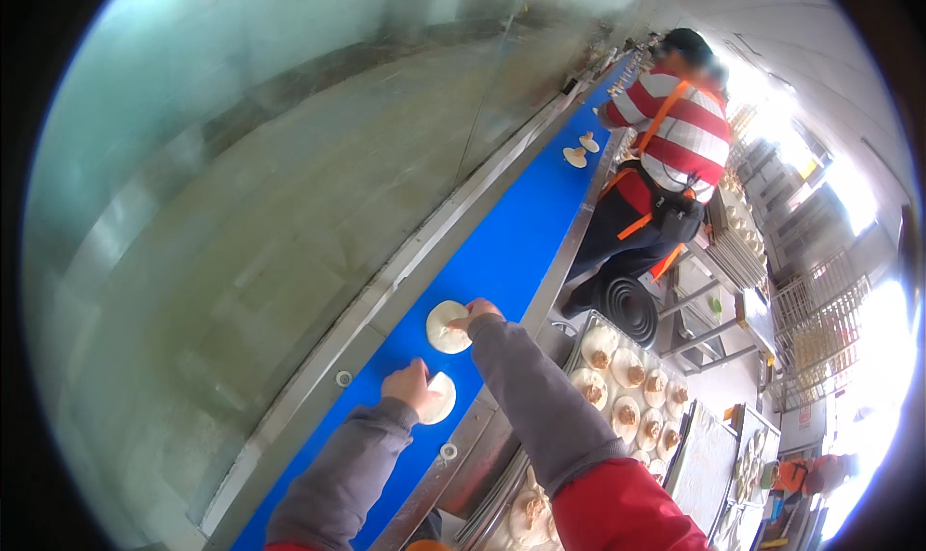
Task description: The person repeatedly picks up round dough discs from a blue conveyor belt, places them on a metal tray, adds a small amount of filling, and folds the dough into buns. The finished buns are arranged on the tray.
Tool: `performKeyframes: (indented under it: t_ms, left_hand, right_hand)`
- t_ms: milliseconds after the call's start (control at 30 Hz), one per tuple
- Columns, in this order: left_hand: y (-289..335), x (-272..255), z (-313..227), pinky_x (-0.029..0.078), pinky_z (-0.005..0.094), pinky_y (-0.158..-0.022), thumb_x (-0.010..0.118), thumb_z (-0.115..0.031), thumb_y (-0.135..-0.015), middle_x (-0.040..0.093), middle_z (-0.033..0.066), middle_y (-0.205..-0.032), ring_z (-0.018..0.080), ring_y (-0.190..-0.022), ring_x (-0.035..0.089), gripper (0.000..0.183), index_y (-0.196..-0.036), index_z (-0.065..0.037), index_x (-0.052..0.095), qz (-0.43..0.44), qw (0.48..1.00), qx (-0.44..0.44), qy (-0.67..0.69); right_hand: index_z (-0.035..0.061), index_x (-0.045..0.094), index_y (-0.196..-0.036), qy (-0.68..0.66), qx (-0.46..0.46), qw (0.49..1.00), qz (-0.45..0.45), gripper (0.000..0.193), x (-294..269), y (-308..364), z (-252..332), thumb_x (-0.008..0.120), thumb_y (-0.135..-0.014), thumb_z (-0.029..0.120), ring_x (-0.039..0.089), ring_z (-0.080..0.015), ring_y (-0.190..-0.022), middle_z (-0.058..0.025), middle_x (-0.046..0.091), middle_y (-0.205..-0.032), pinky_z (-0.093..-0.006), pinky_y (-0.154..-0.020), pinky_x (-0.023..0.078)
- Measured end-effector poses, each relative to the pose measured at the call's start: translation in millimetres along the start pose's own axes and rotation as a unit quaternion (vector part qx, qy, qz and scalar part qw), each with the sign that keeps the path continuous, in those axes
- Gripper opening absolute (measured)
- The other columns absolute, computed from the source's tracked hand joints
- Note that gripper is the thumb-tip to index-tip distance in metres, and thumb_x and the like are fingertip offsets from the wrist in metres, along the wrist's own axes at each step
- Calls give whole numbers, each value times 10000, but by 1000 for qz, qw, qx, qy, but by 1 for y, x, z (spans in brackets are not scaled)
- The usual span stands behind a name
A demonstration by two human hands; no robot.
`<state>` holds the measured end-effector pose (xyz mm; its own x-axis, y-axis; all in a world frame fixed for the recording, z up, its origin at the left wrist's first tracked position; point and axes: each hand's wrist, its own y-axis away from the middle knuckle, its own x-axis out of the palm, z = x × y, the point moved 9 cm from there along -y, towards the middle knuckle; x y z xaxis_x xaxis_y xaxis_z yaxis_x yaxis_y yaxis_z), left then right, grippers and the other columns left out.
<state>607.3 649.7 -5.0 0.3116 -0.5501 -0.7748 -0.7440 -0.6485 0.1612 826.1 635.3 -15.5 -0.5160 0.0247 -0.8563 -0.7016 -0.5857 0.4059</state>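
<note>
Two flat, pale dough rounds lie on the blue conveyor belt (492, 252) in front of me. My right hand (475, 315) grips the right edge of the farther dough round (444, 329), with fingers resting over its rim. Nearer to me, my left hand (409, 387) has closed on the left side of the other dough round (443, 402). Both rounds seem to lie flat on the belt, and neither shows filling on top. The undersides of my fingers are hidden.
Trays of dough rounds topped with brown filling (627, 377) stand at my right. Up the belt, a person in a striped top (675, 117) works beside more filled rounds (576, 156). A glass panel (289, 165) runs along the left. Beyond are a black round stool (627, 310) and racks (820, 329).
</note>
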Motion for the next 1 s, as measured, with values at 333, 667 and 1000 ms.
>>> performKeyframes:
  t_ms: [333,667,1000]
  left_hand:
    - [158,-36,107,543,412,-809,638,-143,-891,600,202,-1129,306,-957,623,408,-1249,2,507,-179,895,-106,395]
    - [225,17,-184,502,379,-915,636,-242,-921,646,144,-1172,235,-1058,623,398,-1252,-26,592,128,919,34,370]
    - [332,212,-369,485,365,-909,568,-193,-971,618,132,-1098,248,-1016,592,268,-1159,-7,614,260,922,5,286]
  right_hand:
    - [92,581,-1160,-403,-251,880,-30,403,31,147,37,739,-796,165,665,-274,-922,-128,682,-976,-403,-779,547]
    - [28,600,-1195,-511,-126,850,-39,392,-16,362,-159,698,-858,201,653,-237,-915,-180,663,-954,-353,-818,519]
    - [45,517,-1328,-838,-61,445,-310,426,-84,600,-680,645,-931,134,612,-258,-1129,-111,613,-1248,-419,-949,526]
